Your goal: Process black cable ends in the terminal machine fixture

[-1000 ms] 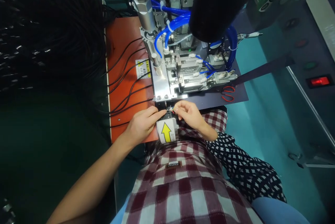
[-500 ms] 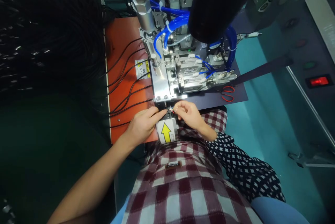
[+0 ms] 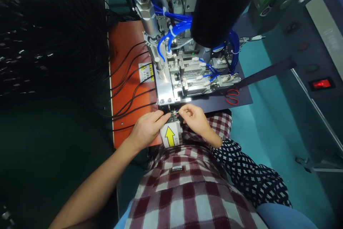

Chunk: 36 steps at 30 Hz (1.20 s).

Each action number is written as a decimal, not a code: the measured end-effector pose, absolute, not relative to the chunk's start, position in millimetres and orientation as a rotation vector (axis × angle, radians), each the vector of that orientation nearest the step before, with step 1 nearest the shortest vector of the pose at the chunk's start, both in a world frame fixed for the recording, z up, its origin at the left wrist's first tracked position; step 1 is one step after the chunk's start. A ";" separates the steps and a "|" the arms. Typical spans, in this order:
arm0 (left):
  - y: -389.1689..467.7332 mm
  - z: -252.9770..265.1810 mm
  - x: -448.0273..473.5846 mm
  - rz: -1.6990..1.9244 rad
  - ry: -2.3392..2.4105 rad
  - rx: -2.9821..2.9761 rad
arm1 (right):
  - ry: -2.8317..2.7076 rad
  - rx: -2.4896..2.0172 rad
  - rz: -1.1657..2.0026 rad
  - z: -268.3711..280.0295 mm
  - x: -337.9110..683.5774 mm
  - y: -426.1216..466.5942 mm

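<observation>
My left hand (image 3: pixel 147 129) rests at the front of the metal machine (image 3: pixel 164 91), thumb and forefinger pressed together at the small dark fixture. What lies under those fingertips is hidden. Opposite it, my right hand (image 3: pixel 195 119) pinches at the ends of thin coloured wires (image 3: pixel 175 112), which show as small white, red and blue-green bits between the two hands. Just below the fingertips sits a white plate with a yellow arrow (image 3: pixel 169 136).
Black cables (image 3: pixel 131 105) cross the orange board (image 3: pixel 128 75) from a large dark bundle (image 3: pixel 53 36) on the left. Red-handled scissors (image 3: pixel 232 97) lie right of the machine. Blue air tubes (image 3: pixel 182 25) loop above it. A lit red switch (image 3: pixel 321 84) is at far right.
The wire ends between my hands look more fanned out, and my right fingertips have shifted slightly. My left hand keeps its place. The view has tilted a little.
</observation>
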State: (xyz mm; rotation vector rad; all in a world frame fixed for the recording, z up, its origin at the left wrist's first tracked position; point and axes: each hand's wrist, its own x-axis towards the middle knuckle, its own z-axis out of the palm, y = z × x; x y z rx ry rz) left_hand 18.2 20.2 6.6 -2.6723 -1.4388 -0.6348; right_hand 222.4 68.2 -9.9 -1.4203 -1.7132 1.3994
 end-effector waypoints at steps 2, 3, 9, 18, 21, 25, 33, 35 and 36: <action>20.1 5.3 17.9 -0.655 -1.433 -2.680 | -1.736 -1.401 1.303 -8.4 223.6 68.1; 20.0 4.8 17.9 -0.668 -1.435 -2.681 | -1.755 -1.385 1.242 -7.6 223.2 67.7; 19.8 3.7 18.2 -0.711 -1.465 -2.698 | -1.856 -1.295 1.043 -7.8 216.1 64.2; 20.7 3.8 18.2 -0.707 -1.450 -2.693 | -1.877 -1.270 1.003 -9.6 214.0 61.1; 20.4 4.2 18.3 -0.701 -1.452 -2.697 | -1.875 -1.329 1.009 -7.3 212.2 60.2; 20.0 3.6 18.2 -0.690 -1.463 -2.701 | -1.883 -1.402 1.045 -6.4 212.1 61.1; 21.0 3.0 17.5 -0.655 -1.416 -2.674 | -1.864 -1.476 1.063 -4.0 221.3 65.2; 20.9 2.8 17.6 -0.645 -1.402 -2.662 | -1.866 -1.417 1.066 -2.3 218.5 64.4; 20.6 2.6 17.7 -0.643 -1.397 -2.653 | -1.868 -1.397 1.075 -1.7 216.6 63.8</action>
